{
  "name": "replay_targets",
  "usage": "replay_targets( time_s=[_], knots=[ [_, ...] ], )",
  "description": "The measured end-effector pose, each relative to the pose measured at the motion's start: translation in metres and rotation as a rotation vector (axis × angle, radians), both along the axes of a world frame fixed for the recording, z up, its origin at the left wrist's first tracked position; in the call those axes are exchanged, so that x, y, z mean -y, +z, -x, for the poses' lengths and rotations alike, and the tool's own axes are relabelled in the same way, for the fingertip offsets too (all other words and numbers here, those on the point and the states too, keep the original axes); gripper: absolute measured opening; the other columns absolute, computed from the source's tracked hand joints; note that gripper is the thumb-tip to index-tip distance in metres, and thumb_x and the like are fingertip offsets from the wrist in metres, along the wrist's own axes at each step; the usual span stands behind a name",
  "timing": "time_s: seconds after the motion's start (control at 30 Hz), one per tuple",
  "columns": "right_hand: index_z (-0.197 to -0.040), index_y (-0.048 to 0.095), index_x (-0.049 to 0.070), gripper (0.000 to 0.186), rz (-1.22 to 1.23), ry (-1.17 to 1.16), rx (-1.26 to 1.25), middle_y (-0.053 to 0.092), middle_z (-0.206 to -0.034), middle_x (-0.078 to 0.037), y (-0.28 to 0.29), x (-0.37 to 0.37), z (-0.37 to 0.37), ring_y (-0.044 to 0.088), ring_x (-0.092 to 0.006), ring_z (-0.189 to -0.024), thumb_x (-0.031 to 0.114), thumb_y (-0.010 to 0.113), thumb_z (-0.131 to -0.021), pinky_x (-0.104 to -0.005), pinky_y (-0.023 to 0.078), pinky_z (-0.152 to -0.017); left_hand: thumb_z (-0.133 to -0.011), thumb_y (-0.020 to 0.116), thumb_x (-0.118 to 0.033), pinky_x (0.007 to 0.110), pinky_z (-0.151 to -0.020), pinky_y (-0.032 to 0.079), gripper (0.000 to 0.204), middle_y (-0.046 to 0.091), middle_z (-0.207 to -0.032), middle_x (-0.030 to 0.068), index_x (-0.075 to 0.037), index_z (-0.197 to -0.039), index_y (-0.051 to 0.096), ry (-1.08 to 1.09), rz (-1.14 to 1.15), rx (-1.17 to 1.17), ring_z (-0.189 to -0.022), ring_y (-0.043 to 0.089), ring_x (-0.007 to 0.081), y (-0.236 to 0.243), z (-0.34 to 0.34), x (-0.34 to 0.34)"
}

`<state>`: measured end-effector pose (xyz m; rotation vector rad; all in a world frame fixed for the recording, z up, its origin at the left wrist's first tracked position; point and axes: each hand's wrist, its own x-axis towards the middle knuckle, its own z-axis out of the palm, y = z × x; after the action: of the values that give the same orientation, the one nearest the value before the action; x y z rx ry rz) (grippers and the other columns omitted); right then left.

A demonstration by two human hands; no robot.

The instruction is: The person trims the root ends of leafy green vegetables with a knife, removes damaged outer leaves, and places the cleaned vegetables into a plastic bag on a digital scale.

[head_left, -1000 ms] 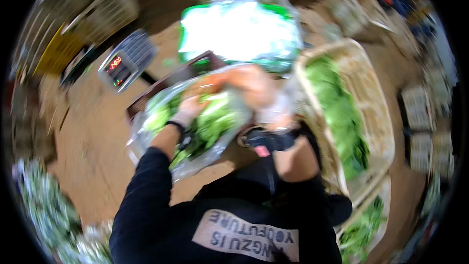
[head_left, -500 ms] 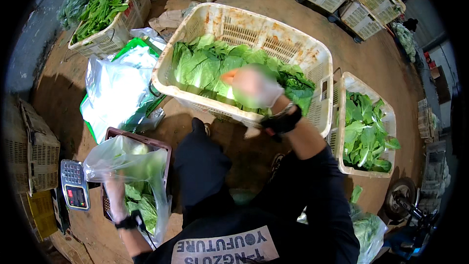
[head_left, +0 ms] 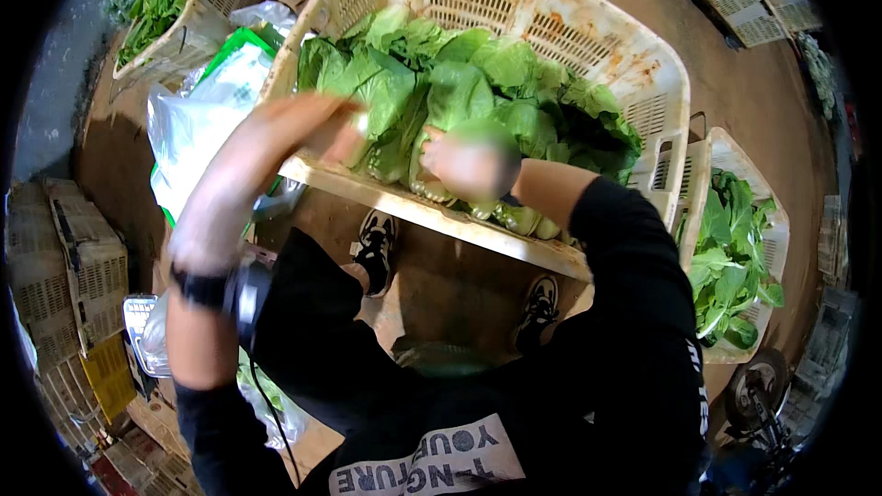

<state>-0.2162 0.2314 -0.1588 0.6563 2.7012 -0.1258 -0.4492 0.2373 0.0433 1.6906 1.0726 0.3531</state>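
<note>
Heads of leafy greens (head_left: 459,96) with pale stems lie packed in a large rust-stained white basket (head_left: 602,23). My right hand (head_left: 470,163) is down among them at the near side, its fingers curled against one head; part of this hand is blurred. Over the basket's near left rim reaches my left hand (head_left: 317,129), next to the leaves and smeared by motion, so its grip does not show. Below my left forearm, a clear plastic bag (head_left: 276,415) with greens is partly hidden.
Plastic bags (head_left: 197,129) lie on a green-edged container at left. A basket of greens (head_left: 158,37) stands far left, another (head_left: 735,257) at right. A scale (head_left: 142,326) sits lower left beside stacked crates (head_left: 87,266). A wheel (head_left: 758,384) is lower right.
My left hand has left the bag in the dark crate and come up to the white basket. My right hand remains among the greens. The view has moved closer to the basket.
</note>
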Motion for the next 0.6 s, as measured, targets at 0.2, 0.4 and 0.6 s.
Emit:
replay_targets(
  time_s=[0.2,0.4,0.6],
  knots=[
    [-0.118,0.051,0.02,0.066,0.005,0.106,-0.319,0.055,-0.111,-0.001,0.026,-0.012,-0.037,0.047,-0.0182,-0.11,0.027,0.076,-0.058,-0.0399,0.028,-0.1,-0.082,0.051,-0.056,0.036,-0.086,0.042,0.068,0.057,-0.109,0.0142,0.001,-0.118,0.052,-0.24,0.506,-0.444,-0.099,0.052,0.0244,-0.171,-0.065,-0.086],
    [-0.13,0.038,0.007,0.079,0.3,-0.186,-0.536,0.044,-0.128,-0.01,0.02,0.0,-0.051,0.034,-0.0262,-0.125,0.026,0.074,-0.063,-0.041,0.019,-0.109,-0.075,0.025,-0.077,0.057,-0.1,0.027,0.092,0.028,-0.14,0.0203,-0.01,-0.138,0.024,-0.256,1.008,0.063,-0.13,0.025,0.0319,-0.213,-0.104,-0.053],
    [-0.089,0.061,-0.001,0.014,1.06,-1.156,-0.861,0.061,-0.079,-0.007,0.089,0.017,-0.111,0.058,-0.0122,-0.069,0.011,0.057,-0.082,-0.0238,0.05,-0.063,-0.073,0.052,-0.069,0.038,-0.093,0.04,0.088,0.042,-0.13,0.016,-0.006,-0.133,0.036,-0.374,0.877,-0.118,-0.118,0.042,0.025,-0.21,-0.095,-0.049]
  ],
)
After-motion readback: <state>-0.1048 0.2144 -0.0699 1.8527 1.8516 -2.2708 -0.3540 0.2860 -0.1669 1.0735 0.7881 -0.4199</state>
